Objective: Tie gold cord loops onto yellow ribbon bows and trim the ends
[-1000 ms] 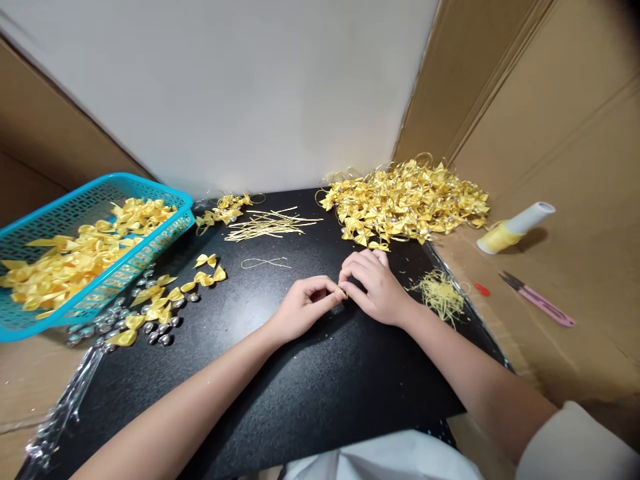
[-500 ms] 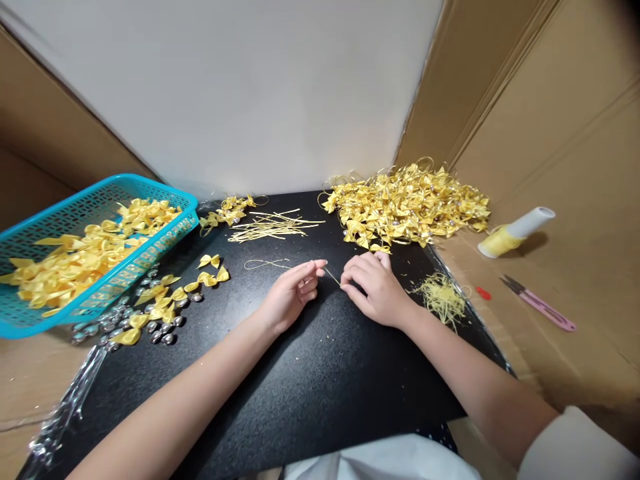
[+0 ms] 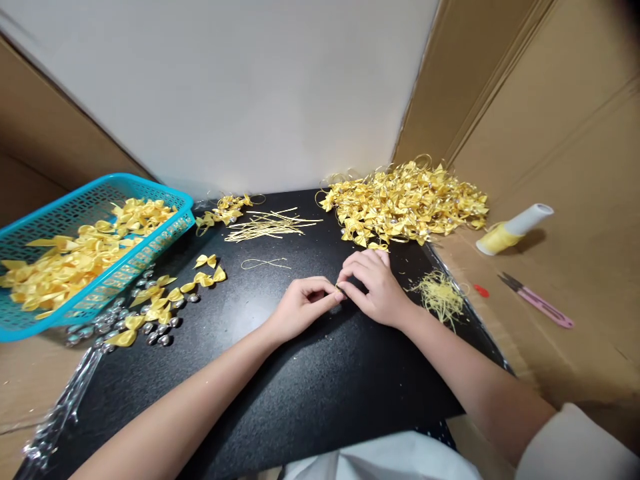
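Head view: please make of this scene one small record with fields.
Left hand: pinching a gold cord, mostly hidden
Right hand: pinching at the same cord, close beside the left hand
Table: black
Left side: blue basket with yellow bows; silver bells nearby
Far right: bow heap
Right side: pink-handled snips on cardboard

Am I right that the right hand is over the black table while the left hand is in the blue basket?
Not quite: the head view shows the left hand outside the blue basket, beside the right hand over the black table.
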A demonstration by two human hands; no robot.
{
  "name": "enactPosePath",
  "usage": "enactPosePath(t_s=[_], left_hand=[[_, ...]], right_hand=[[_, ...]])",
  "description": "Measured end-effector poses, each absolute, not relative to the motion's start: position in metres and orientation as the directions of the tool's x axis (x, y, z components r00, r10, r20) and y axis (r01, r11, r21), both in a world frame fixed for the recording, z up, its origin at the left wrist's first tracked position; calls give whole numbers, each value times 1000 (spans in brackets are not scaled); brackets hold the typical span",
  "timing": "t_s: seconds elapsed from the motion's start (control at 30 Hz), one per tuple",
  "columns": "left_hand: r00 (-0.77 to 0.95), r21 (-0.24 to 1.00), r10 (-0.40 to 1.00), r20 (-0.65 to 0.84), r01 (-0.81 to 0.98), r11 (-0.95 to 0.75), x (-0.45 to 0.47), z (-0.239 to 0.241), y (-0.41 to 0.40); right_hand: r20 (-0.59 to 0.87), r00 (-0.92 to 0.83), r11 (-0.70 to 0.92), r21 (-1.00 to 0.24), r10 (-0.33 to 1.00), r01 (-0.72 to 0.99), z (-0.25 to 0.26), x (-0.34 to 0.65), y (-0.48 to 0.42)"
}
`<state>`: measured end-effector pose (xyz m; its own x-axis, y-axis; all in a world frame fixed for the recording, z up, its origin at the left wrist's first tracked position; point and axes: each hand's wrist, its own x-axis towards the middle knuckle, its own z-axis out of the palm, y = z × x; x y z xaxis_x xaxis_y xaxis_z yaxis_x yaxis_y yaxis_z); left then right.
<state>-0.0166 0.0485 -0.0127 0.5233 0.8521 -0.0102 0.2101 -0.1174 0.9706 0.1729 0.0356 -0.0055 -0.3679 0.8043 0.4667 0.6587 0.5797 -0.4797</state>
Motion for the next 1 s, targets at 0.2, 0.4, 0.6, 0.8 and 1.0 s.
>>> enactPosePath(t_s=[0.2, 0.4, 0.6, 0.8, 1.0], left_hand=[[491, 994, 871, 11, 87, -62, -16, -11, 51], [504, 988, 862, 55, 96, -119, -17, -12, 50], [492, 978, 869, 57, 147, -148, -17, -12, 49], [474, 980, 880, 45, 152, -131, -15, -11, 48], [403, 982, 915, -8, 178, -70, -13, -8, 48]], right_hand=[[341, -265, 429, -774, 902, 466, -8, 173, 41], [292, -329, 403, -844, 898, 353, -9, 171, 42], [307, -335, 446, -731, 891, 516, -8, 167, 38], [311, -370, 478, -673, 875, 565, -10, 165, 35], [292, -365, 459, -690, 884, 559, -13, 165, 35]])
